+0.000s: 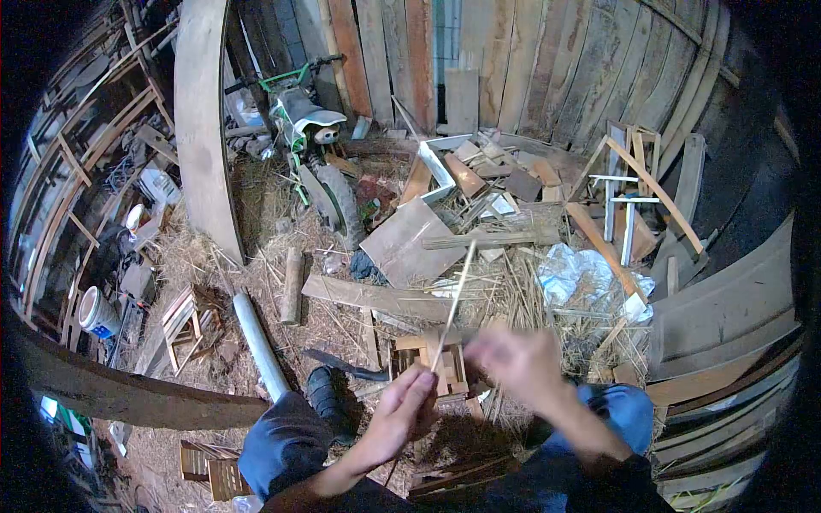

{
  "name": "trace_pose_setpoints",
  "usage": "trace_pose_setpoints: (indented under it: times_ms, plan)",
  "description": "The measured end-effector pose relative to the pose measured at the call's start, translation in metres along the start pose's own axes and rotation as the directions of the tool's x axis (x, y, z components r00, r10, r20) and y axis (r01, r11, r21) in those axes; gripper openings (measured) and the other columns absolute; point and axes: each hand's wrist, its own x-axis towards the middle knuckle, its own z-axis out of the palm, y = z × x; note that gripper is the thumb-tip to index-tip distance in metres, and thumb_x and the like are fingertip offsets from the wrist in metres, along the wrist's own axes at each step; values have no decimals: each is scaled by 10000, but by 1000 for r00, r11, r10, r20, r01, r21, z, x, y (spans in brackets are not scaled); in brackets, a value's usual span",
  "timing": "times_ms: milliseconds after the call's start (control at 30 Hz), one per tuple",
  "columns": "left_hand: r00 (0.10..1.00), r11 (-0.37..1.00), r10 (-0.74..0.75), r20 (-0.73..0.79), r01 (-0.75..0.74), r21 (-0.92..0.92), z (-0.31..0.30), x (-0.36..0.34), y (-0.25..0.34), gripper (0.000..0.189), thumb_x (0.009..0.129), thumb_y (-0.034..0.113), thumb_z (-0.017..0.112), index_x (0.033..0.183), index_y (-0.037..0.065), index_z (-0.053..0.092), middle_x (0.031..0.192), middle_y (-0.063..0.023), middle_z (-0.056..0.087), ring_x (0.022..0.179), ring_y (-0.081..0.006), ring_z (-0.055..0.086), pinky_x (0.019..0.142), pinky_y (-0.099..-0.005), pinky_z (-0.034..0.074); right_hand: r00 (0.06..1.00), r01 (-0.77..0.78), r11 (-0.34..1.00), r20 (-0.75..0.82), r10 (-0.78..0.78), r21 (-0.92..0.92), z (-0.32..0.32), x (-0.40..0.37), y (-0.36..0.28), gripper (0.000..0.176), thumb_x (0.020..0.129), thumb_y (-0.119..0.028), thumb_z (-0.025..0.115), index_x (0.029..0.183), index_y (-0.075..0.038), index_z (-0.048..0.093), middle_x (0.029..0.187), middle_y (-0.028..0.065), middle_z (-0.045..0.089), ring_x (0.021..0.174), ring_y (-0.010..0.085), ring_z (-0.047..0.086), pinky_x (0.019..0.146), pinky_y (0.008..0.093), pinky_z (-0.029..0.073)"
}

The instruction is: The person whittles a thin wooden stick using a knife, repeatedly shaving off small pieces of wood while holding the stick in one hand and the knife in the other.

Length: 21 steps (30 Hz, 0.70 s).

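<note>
My left hand [400, 416] pinches a long, thin, pale stick [455, 303] near its lower part, and the stick points up and away from me. To its right, my right hand [517, 363] is raised beside the stick, its fingers smeared by motion. Behind and below the hands, a small wooden slatted frame [459, 382] stands on the ground between my legs, partly covered by the left hand. Close to my left boot [328, 400] lies a dark, curved, flat tool [344, 366].
A grey pipe [261, 344] and a short log [292, 286] lie on the straw-strewn ground. Small slatted boxes [227, 479] sit at lower left. Ahead are a green-and-white motorbike [316, 128], scrap boards [410, 244] and white plastic sheeting [573, 274]. A long plank [145, 389] crosses at left.
</note>
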Motion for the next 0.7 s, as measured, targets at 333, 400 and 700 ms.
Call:
trace_pose_setpoints:
  times_ms: [333, 400, 700]
  plan:
    - [989, 985, -65, -133, 43, -164, -26, -6, -15, 249, 997, 312, 406, 893, 97, 479, 592, 56, 353, 458, -44, 308, 405, -214, 235, 975, -219, 975, 44, 218, 29, -9, -19, 6, 256, 861, -327, 634, 831, -74, 608, 584, 101, 601, 527, 276, 614, 457, 361, 447]
    - [983, 994, 113, -146, -110, 26, -19, 0, -17, 247, 996, 322, 408, 901, 106, 482, 589, 59, 353, 452, -37, 298, 402, -209, 231, 1000, -5, 1000, 25, 5, -11, -2, -16, 9, 301, 870, -382, 612, 830, -84, 619, 505, 41, 547, 427, 193, 560, 426, 327, 412]
    - [980, 988, 144, -138, -136, 70, 6, 0, -24, 188, 995, 236, 419, 962, 69, 499, 652, 29, 421, 527, -48, 378, 462, -220, 325, 983, 120, 992, 136, -123, 31, 20, -15, -25, 276, 832, -361, 658, 829, -92, 596, 515, 77, 548, 455, 258, 586, 419, 358, 424]
